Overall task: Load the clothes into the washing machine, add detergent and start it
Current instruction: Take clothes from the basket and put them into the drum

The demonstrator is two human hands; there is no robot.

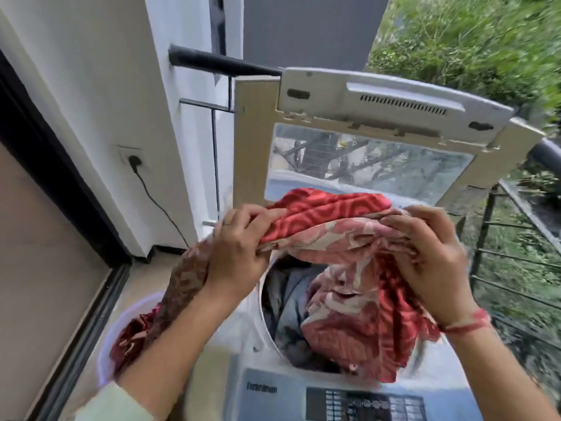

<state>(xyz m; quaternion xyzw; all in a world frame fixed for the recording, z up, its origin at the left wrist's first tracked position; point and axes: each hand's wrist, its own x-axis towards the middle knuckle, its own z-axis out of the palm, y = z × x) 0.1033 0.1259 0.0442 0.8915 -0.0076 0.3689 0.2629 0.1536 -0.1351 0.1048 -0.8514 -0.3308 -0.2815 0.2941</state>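
A top-loading washing machine (pixel 273 393) stands in front of me with its lid (pixel 376 117) raised upright. Over its open drum I hold a red and pink patterned cloth (pixel 343 244) with both hands. My left hand (pixel 239 247) grips the cloth's left end, and my right hand (pixel 431 253) grips its right end. The cloth hangs down into the drum, and another part of it trails left into a white tub (pixel 104 354) on the floor. Dark grey-blue clothes (pixel 288 296) lie inside the drum. The control panel (pixel 364 404) is at the machine's near edge.
A white wall at the left carries a socket (pixel 133 161) with a black cable plugged in. A dark sliding-door frame (pixel 60 183) runs along the left. A metal balcony railing (pixel 516 247) stands at the right, with green plants beyond it.
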